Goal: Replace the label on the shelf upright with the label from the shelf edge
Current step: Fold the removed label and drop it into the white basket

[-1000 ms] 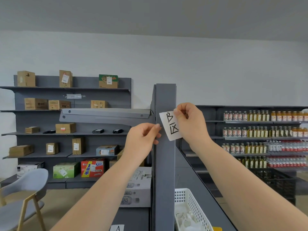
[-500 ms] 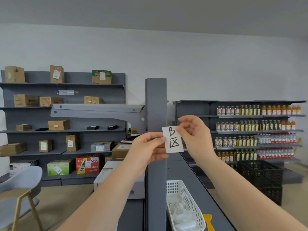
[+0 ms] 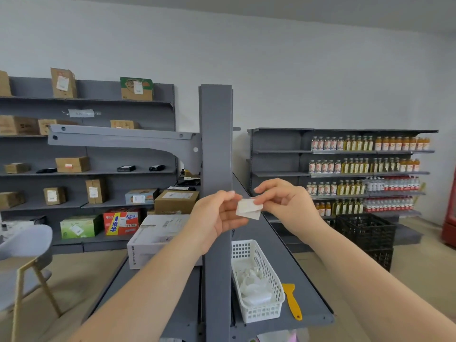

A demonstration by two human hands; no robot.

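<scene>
At frame centre, the grey shelf upright [image 3: 216, 144] stands bare. Just right of it, the left hand [image 3: 217, 215] and right hand [image 3: 283, 203] each pinch the folded white label [image 3: 248, 209]. Its sticky face could bond to itself or to fingers, hampering disposal.

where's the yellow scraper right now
In the head view, the yellow scraper lies lower right on the grey shelf, just right of the white basket.
</scene>
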